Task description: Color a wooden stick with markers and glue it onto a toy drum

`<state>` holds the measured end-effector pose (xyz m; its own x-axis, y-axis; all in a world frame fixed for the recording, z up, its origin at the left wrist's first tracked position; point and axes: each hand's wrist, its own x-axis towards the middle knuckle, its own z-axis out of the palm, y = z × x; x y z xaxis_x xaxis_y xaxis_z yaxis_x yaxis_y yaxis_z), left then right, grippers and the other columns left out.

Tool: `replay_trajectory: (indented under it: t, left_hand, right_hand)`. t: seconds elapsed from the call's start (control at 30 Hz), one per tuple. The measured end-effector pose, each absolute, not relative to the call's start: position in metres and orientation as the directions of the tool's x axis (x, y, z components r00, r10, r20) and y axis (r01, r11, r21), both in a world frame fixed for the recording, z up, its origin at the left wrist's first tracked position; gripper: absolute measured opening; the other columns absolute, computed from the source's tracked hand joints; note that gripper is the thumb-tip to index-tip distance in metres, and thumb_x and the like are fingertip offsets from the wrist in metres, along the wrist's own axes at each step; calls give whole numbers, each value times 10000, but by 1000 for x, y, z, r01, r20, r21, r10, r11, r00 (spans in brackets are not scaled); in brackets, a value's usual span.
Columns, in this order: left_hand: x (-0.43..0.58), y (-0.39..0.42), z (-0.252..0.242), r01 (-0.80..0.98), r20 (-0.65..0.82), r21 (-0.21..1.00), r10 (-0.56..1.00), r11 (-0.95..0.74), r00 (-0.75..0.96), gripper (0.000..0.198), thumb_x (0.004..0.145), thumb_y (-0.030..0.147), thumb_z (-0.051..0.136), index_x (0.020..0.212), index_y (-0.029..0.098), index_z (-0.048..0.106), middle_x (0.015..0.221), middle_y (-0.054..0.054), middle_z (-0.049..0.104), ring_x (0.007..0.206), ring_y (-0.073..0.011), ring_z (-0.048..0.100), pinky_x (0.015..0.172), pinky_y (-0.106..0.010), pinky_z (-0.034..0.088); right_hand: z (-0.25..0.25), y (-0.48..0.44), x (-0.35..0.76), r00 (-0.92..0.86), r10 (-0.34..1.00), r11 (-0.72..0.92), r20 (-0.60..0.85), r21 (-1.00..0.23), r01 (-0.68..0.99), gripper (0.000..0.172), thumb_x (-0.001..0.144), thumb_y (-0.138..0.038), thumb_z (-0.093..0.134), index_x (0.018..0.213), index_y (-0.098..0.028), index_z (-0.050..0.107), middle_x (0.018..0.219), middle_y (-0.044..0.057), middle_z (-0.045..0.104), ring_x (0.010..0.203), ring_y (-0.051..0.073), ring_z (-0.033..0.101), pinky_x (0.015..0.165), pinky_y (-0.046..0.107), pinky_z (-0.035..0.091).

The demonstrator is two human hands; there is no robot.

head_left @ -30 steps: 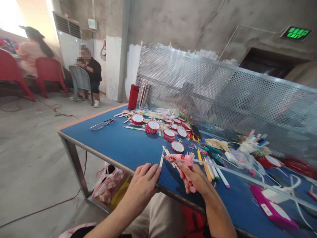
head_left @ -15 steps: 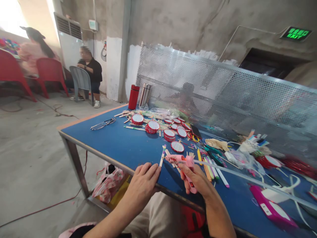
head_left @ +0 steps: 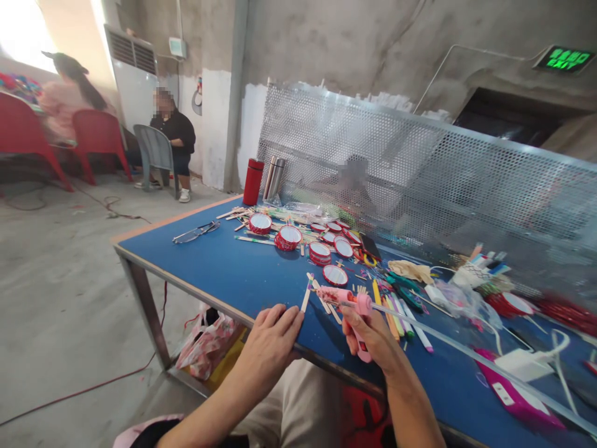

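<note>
My left hand (head_left: 276, 331) rests at the near table edge, fingers together, with the fingertips on the near end of a pale craft stick (head_left: 306, 298). That stick has coloured marks towards its far end. My right hand (head_left: 368, 333) is closed around the handle of a pink hot glue gun (head_left: 342, 297). Its nozzle points left, close beside the marked far end of the stick. A long clear glue stick (head_left: 433, 326) runs out of the gun's back to the right. More craft sticks (head_left: 333, 313) lie under the gun. A small red-rimmed drum (head_left: 334, 275) is just beyond.
Several more red-rimmed drums (head_left: 288, 237) and loose sticks lie farther back, with glasses (head_left: 196, 232) at left. Markers (head_left: 413, 317), a magenta power strip (head_left: 517, 395) and cables are at right. A red flask (head_left: 253, 182) stands by the perforated metal screen (head_left: 396, 149). Two people sit at far left.
The glue gun has shifted slightly right and up, its nozzle now a little off the stick. My left hand stays in place. The seated person in black has lowered an arm.
</note>
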<state>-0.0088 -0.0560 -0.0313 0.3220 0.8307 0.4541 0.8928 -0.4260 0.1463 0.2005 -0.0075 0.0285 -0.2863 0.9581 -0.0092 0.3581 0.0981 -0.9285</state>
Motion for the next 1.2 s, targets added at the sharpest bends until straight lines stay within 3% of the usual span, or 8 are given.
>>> replay_trajectory:
  t: [0.2,0.6,1.2]
  left_hand:
    - [-9,-56,-31,889,462,156,827,-430,320,537,810,423,612,1283,224,455,1270,-68,546,1114,-257,453,920,-409,370]
    - [-8,-57,-27,890,440,169,841,-424,316,523,829,429,582,1292,225,451,1266,-75,541,1113,-252,448,924,-415,377]
    - [-8,-57,-25,892,420,165,848,-421,323,591,775,424,649,1286,195,460,1274,-67,548,1112,-259,449,920,-414,386]
  right_hand:
    - [35,-11,199,-314,949,130,-19,-885,447,482,827,-594,490,625,-159,535,370,-50,467,310,64,447,371,174,333]
    - [38,-8,196,-280,953,45,-114,-863,504,514,803,-633,479,592,-167,535,338,-53,452,294,80,452,366,185,361]
    - [28,-7,200,-330,942,122,-65,-848,516,487,817,-611,472,597,-179,517,377,-54,468,300,76,442,354,183,352]
